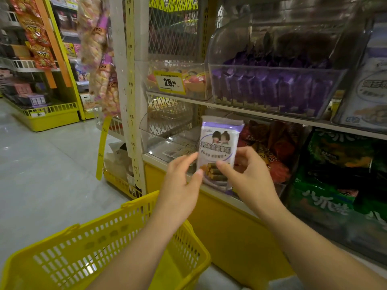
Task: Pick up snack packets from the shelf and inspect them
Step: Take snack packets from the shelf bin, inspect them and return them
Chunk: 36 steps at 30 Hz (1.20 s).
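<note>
Yellow shopping basket (100,250), lower left, under the left forearm. Hanging marshmallow bags (98,59) on the shelf post. Yellow price tag (169,82) reading 25.00, on a clear bin. Left hand (182,181): fingers nearly straight and close together, thumb tip touching the lower left edge of the snack packet (217,143). Packet: white and purple, upright, held in front of the lower shelf. Right hand (249,174): thumb on the packet's front, fingers curled behind, pinching it. Clear bin of purple packets (272,86) above; green bags (335,185) far right.
</note>
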Each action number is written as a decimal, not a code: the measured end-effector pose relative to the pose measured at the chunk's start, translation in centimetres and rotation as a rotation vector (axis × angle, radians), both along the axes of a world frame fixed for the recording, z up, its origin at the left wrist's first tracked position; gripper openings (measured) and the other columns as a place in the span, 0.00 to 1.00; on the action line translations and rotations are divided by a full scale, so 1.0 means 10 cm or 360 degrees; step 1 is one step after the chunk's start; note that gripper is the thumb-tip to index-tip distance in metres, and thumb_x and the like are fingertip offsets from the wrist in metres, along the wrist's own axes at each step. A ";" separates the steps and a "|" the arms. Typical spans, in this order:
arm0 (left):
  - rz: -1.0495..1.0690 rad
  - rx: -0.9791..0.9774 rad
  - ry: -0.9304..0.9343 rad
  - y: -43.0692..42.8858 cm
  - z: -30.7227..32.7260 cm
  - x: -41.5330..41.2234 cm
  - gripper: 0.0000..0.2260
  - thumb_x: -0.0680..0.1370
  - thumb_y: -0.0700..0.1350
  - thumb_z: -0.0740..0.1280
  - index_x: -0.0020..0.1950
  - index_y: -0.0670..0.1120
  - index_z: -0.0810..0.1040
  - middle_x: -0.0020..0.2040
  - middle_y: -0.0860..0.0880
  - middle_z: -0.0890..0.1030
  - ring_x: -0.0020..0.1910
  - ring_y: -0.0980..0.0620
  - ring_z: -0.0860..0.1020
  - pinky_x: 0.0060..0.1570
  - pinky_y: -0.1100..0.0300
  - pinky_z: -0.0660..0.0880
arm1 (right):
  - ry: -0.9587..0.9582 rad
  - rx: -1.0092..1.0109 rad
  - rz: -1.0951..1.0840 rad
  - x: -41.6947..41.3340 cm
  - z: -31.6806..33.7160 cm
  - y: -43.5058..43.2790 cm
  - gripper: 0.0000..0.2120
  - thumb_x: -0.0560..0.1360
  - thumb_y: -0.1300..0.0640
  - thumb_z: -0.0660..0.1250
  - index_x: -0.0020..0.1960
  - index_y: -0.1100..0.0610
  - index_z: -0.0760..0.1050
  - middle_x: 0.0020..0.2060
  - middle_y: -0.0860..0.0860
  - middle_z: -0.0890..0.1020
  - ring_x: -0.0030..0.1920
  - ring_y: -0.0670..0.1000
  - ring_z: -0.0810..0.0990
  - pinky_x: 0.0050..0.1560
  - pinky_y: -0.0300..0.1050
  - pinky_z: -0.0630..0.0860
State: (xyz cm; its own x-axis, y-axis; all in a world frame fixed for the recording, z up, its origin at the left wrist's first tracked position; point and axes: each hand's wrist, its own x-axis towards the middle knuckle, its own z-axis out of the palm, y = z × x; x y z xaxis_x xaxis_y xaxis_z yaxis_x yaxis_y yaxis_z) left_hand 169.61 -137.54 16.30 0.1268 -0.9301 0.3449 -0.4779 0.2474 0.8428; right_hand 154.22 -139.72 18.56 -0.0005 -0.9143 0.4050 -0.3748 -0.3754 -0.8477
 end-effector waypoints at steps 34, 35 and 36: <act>-0.0789 0.0065 0.1455 -0.09 0.05 0.06 0.17 0.73 0.39 0.68 0.60 0.53 0.74 0.56 0.44 0.83 0.54 0.47 0.82 0.47 0.49 0.80 | -0.0341 0.0541 0.0854 -0.21 0.11 0.01 0.17 0.73 0.57 0.70 0.61 0.54 0.76 0.53 0.50 0.85 0.52 0.52 0.85 0.45 0.43 0.82; -0.0756 0.0066 0.1523 -0.09 0.06 0.06 0.18 0.73 0.40 0.67 0.60 0.52 0.74 0.56 0.45 0.83 0.54 0.47 0.82 0.46 0.49 0.80 | -0.0272 0.0603 0.0868 -0.21 0.11 0.02 0.16 0.73 0.58 0.70 0.61 0.56 0.76 0.52 0.51 0.85 0.51 0.53 0.85 0.44 0.43 0.82; -0.0737 0.0094 0.1555 -0.09 0.08 0.06 0.18 0.72 0.40 0.67 0.61 0.52 0.73 0.57 0.44 0.83 0.55 0.46 0.82 0.45 0.47 0.81 | -0.0246 0.0637 0.0865 -0.20 0.11 0.03 0.15 0.74 0.59 0.70 0.60 0.57 0.77 0.51 0.52 0.85 0.50 0.53 0.85 0.43 0.43 0.82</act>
State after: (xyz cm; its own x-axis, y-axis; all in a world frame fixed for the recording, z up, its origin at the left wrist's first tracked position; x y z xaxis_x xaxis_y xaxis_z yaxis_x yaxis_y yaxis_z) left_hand 170.21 -138.48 17.12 -0.0457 -0.9701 0.2385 0.5364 0.1776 0.8251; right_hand 152.26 -139.43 19.64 0.4697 -0.8801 0.0689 -0.0856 -0.1231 -0.9887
